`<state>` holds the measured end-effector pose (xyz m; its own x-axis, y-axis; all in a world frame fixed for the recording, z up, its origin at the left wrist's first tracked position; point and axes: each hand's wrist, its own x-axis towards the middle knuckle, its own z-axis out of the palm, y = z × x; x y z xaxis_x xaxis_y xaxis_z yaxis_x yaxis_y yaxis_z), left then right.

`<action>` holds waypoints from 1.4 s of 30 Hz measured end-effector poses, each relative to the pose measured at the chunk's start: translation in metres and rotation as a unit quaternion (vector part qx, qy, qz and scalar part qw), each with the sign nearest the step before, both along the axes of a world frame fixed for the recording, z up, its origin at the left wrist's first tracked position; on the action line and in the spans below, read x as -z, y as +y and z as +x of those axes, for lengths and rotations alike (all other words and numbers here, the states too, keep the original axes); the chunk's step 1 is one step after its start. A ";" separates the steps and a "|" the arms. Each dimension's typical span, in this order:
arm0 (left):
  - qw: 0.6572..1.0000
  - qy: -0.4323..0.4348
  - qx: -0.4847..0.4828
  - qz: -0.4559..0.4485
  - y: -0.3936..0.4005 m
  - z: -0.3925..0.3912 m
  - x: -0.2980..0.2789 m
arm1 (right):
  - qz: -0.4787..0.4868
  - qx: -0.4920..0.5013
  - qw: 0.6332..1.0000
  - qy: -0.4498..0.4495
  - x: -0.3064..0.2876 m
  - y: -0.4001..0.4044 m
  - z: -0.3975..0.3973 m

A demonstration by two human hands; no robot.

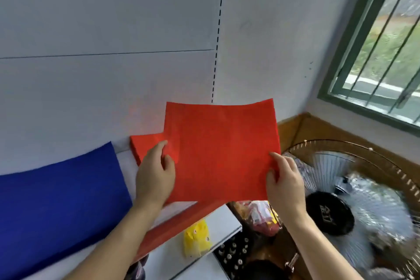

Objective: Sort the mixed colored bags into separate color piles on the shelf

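I hold a flat red bag (222,150) up in front of me over the white shelf (218,220). My left hand (155,173) pinches its left edge, thumb on top. My right hand (285,179) pinches its lower right edge. Under and behind it lies a pile of red bags (145,145) against the back wall, its front edge (179,225) showing below my left wrist. A pile of blue bags (59,202) lies on the shelf to the left, apart from the red ones.
A yellow packet (197,237) lies at the shelf's front edge. Right of the shelf stands a running floor fan (354,209), with snack packets (261,216) beside it. A barred window (386,41) sits at the upper right above a wooden ledge (295,127).
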<state>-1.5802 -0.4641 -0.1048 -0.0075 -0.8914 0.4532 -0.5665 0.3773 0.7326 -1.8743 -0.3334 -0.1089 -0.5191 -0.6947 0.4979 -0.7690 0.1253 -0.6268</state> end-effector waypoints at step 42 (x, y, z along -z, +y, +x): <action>0.919 -0.249 -0.222 0.210 0.009 -0.011 0.024 | 0.283 -0.259 0.909 0.164 0.027 -0.190 -0.019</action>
<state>-1.5916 -0.4556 -0.1283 0.2864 -0.9520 0.1078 -0.9009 -0.2293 0.3684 -1.8930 -0.5232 -0.1359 0.0633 -0.9966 0.0536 -0.9507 -0.0765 -0.3005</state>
